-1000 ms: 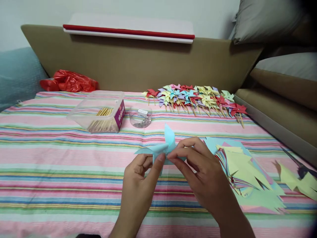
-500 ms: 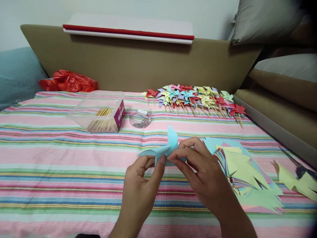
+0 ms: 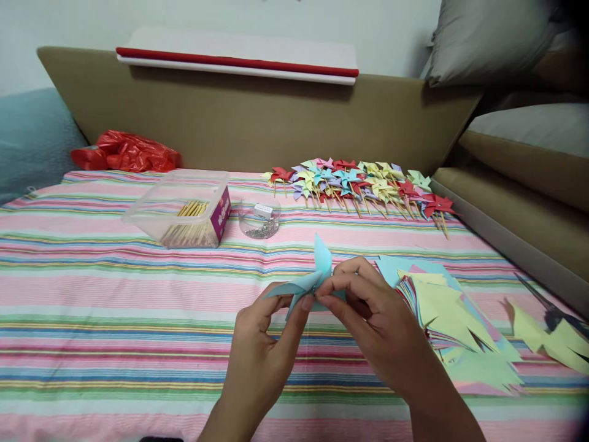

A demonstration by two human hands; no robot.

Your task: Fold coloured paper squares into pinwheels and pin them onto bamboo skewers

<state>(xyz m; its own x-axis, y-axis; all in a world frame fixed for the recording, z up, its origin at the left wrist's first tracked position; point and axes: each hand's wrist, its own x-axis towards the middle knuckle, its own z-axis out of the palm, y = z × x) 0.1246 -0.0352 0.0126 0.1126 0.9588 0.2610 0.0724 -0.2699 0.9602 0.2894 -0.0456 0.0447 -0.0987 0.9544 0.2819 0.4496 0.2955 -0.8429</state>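
Observation:
Both my hands meet over the striped cloth [image 3: 92,294] around a light blue paper pinwheel [image 3: 317,270]. My left hand [image 3: 262,350] pinches it from below with thumb and fingers. From the right, my right hand [image 3: 372,325] presses its fingertips onto the pinwheel's folded middle. One blue blade points up, another points left. The middle of the pinwheel is hidden by my fingers.
A stack of cut coloured paper squares [image 3: 451,313] lies right of my hands. Finished pinwheels on sticks [image 3: 359,187] lie in a row at the back. A clear box of wooden sticks [image 3: 184,209] and a small clear cup of pins [image 3: 261,220] stand back left. Scissors [image 3: 552,310] lie far right.
Both hands have held the blue pinwheel throughout, shifting it slightly right and down; the fingers have closed more tightly on its middle.

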